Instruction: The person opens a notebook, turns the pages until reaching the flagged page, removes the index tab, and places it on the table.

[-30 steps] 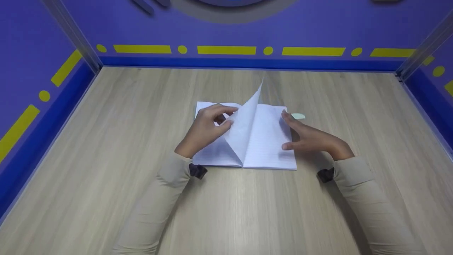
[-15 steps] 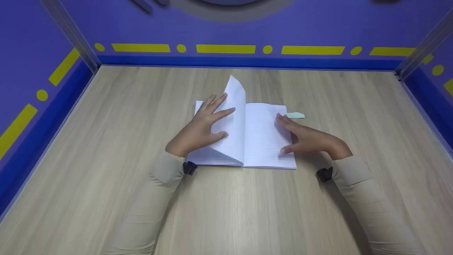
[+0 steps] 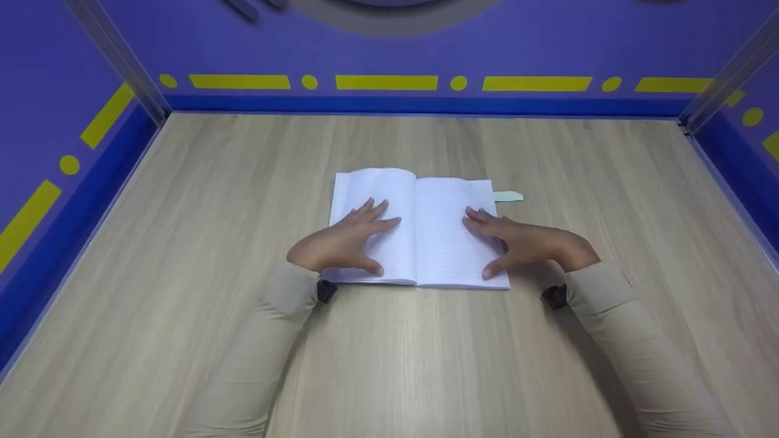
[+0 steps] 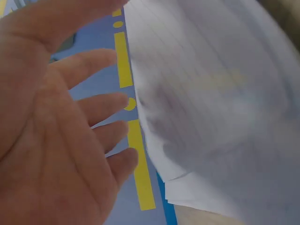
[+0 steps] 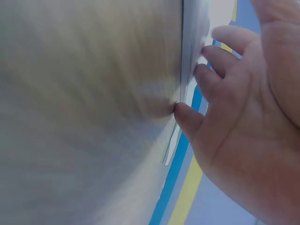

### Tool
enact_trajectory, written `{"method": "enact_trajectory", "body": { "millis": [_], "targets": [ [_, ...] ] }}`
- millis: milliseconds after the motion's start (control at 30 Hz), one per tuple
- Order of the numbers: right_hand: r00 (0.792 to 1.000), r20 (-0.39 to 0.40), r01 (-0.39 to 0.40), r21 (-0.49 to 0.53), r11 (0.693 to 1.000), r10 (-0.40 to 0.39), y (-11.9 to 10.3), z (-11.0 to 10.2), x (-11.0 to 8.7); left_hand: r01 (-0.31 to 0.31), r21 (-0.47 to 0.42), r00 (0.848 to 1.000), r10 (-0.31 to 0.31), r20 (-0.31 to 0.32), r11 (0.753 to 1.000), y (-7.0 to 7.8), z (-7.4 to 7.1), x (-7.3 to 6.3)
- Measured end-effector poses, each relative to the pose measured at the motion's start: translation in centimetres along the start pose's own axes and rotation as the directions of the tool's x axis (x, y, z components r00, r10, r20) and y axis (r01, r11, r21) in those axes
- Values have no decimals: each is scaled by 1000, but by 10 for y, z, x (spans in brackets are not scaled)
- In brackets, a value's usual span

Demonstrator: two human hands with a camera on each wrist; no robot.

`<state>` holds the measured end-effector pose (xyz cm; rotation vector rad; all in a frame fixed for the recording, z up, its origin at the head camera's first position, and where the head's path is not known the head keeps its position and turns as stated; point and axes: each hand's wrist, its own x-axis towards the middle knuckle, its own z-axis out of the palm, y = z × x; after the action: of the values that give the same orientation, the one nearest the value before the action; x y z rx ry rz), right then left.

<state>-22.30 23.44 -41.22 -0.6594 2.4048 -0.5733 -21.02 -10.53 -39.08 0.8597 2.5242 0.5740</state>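
Over on the left, the purple wall with its yellow dashes and dots runs alongside the pale wood worktop, well clear of the notebook. In comes the left sleeve, beige, angling up toward the notebook's near left corner. The left hand lies flat on the notebook's left page, fingers straight and spread, thumb near the page's front edge, gripping nothing, just pressing the paper down. From the left wrist view the hand shows an open palm with fingers fanned beside the lined paper, which is blurred there.

Centre stage, the notebook sits open in the middle of the worktop, both ruled pages face up, the left page bulging slightly near the spine. On its right page rests the right hand, fingers extended and loosely spread, thumb touching the page near the front right corner, holding nothing. The right wrist view shows that hand with fingertips against the page edges, though the picture is soft.

Just beyond the notebook's right edge, a small pale green slip pokes out at the far corner. The right sleeve leads away from the notebook's right side.
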Motion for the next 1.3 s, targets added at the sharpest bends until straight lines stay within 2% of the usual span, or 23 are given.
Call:
{"method": "enact_trajectory", "body": {
  "millis": [167, 267, 367, 567, 900, 1300],
  "targets": [
    [1000, 23, 10, -45, 999, -9, -1, 0, -1, 61, -46, 994, -57, 91, 997, -7, 3, 0],
    [999, 36, 34, -60, 998, -32, 0, -2, -2, 105, -88, 988, -94, 125, 991, -13, 5, -1],
    [997, 57, 62, -61, 996, -58, 2, -4, -3, 124, -128, 984, -105, 145, 984, -18, 5, -2],
    [991, 93, 101, -45, 994, -97, 6, -8, -3, 115, -177, 985, -89, 150, 977, -25, 4, -3],
    [992, 93, 86, -32, 996, -83, 3, -7, -4, 127, -166, 983, -101, 156, 978, -25, 5, -4],
    [988, 103, 119, -16, 993, -116, 5, -7, -3, 128, -192, 982, -96, 164, 973, -26, 5, -4]
  ]
}}
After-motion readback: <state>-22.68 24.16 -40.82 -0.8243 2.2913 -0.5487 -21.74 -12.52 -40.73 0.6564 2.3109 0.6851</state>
